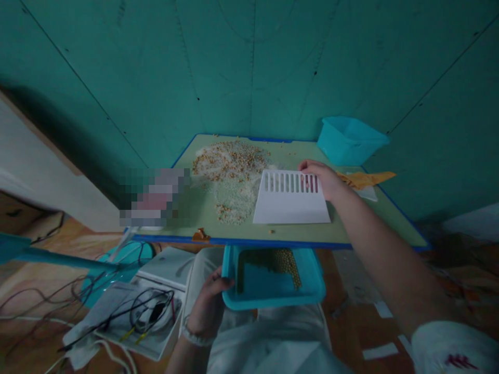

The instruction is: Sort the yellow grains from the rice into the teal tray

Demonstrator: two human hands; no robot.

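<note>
My right hand (316, 176) grips the far edge of a white slotted plastic scoop (291, 200) that lies on the pale green table (366, 228), just right of a spread of mixed yellow beans and white grains (231, 174). My left hand (210, 304) holds the left rim of a blue plastic tray (273, 298) below the table's near edge, above my lap. Yellow beans (286, 262) are heaped in the tray's far part.
A second blue tub (349, 139) stands at the table's far right corner, with an orange cloth (364, 179) beside it. A small orange scrap (200, 235) lies at the near edge. Papers and cables (144, 311) cover the floor to my left. A teal wall rises behind.
</note>
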